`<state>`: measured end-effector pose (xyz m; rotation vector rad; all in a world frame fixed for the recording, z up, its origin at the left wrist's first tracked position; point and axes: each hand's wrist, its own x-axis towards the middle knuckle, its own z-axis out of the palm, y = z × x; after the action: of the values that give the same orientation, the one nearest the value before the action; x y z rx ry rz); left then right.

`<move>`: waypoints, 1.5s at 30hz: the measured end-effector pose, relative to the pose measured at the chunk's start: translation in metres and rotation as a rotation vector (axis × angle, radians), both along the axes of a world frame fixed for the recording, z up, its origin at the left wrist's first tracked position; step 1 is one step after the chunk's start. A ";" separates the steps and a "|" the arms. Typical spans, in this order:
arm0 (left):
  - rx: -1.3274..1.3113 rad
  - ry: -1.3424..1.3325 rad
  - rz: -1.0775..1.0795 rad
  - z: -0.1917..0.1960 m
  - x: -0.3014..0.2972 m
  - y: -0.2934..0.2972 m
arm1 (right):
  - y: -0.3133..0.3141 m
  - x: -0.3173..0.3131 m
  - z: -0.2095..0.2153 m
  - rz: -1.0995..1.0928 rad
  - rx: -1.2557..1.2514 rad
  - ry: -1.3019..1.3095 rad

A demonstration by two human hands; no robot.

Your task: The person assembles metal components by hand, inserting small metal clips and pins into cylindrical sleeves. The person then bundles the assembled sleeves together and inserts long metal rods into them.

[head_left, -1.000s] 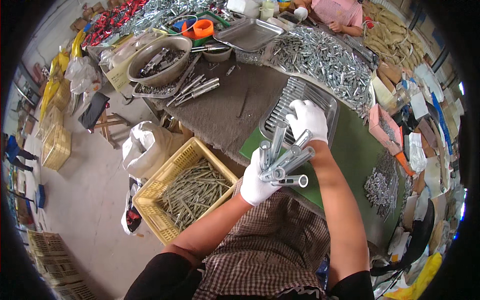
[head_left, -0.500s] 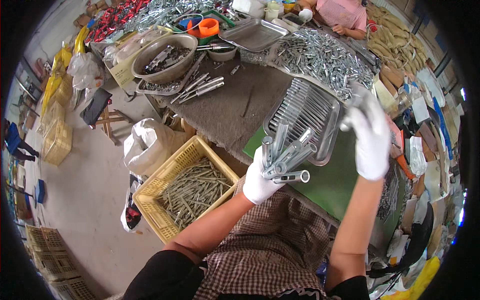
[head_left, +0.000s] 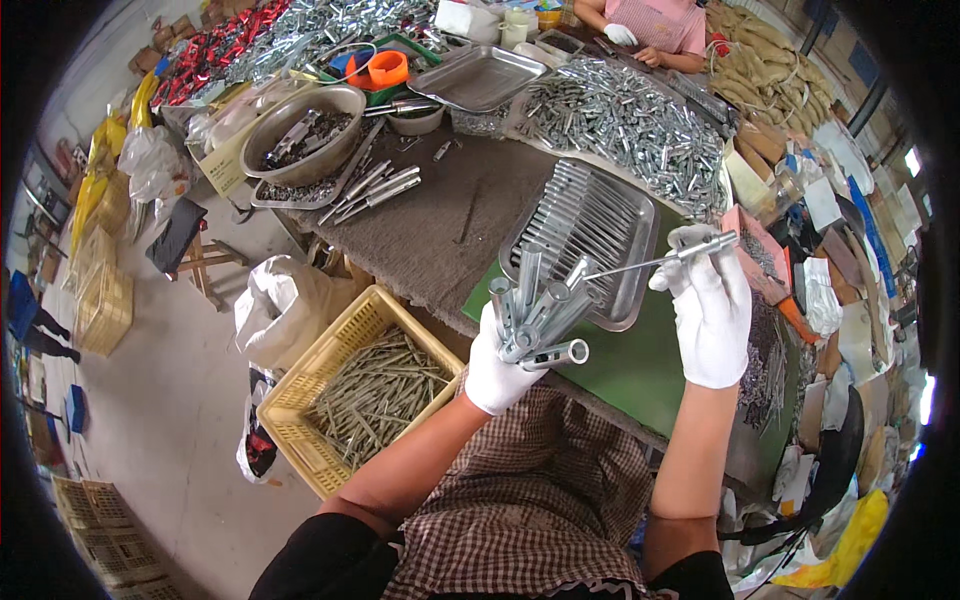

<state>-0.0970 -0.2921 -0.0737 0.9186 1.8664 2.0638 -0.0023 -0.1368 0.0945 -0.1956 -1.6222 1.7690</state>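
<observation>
My left hand (head_left: 498,378), in a white glove, is closed around a bunch of slotted silver metal tubes (head_left: 560,354), their open ends fanning up and to the right. In its white glove, my right hand (head_left: 712,335) grips a thin metal rod (head_left: 630,268) by its thicker cylindrical end. The rod's thin tip points left and reaches the tops of the bunched tubes; whether it is inside one I cannot tell. Behind both hands lies a metal tray (head_left: 640,292) with rows of silver rods (head_left: 572,212) in it.
A heap of small metal parts (head_left: 630,130) lies beyond the tray. At the left stand a grey bowl (head_left: 345,100) and a yellow crate (head_left: 275,405) of metal pins. A pink bin (head_left: 745,235) is right of my right hand. Across the table sits another person (head_left: 660,25).
My right hand was blurred near the tray's right edge; it now shows the thin rod, held out toward the tubes. My left hand still holds its bunch. The whole view has shifted slightly.
</observation>
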 end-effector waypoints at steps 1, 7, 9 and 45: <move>0.029 -0.012 -0.002 0.000 0.000 0.000 | 0.000 -0.001 -0.001 -0.029 -0.030 0.002; 0.053 0.095 0.028 0.005 0.000 -0.001 | -0.014 0.011 0.009 -0.027 0.079 0.008; 0.039 0.100 0.046 0.005 -0.001 -0.002 | -0.019 0.019 0.018 -0.021 0.191 0.010; -0.013 0.093 0.158 0.020 0.006 0.001 | -0.052 0.011 -0.006 -0.066 0.752 -0.104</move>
<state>-0.0914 -0.2915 -0.0537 0.9053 2.0586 2.1289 0.0087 -0.1885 0.0880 0.0162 -2.2039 1.0112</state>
